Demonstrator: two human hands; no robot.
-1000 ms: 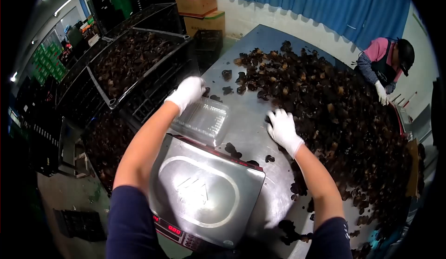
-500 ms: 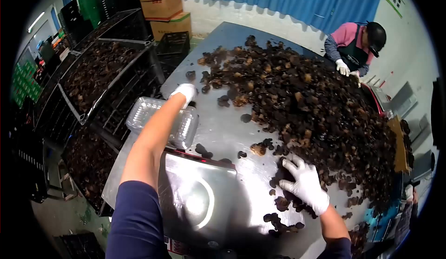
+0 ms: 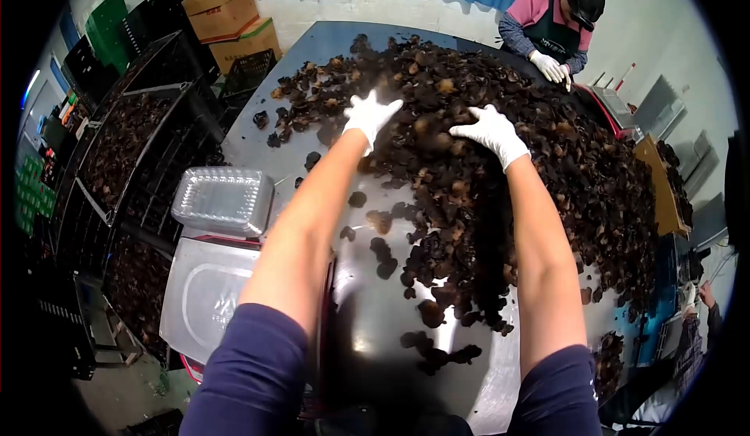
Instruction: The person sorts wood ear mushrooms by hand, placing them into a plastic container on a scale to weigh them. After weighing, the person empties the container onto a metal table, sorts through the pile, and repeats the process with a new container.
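Wood ear mushrooms (image 3: 539, 170), dark brown and curled, lie in a broad heap across the metal table (image 3: 367, 299). My left hand (image 3: 373, 118), in a white glove, is over the heap's far left part with its fingers spread. To its right, my right hand (image 3: 494, 133), gloved the same way, reaches over the middle of the heap, thumb and fingers apart. Neither hand holds anything I can see; some pieces between them are blurred. Loose mushrooms (image 3: 383, 256) are scattered on the metal nearer to me.
A stack of clear plastic trays (image 3: 223, 200) stands at the table's left edge, behind a weighing scale (image 3: 207, 287). Black crates (image 3: 125, 143) of mushrooms rise at left, with cardboard boxes (image 3: 223, 10) behind. Across the table, a co-worker (image 3: 551, 30) in white gloves bends over the heap.
My left hand has left the clear trays and moved right onto the heap. My right hand has moved from the near mushrooms to the heap's middle. The view has shifted.
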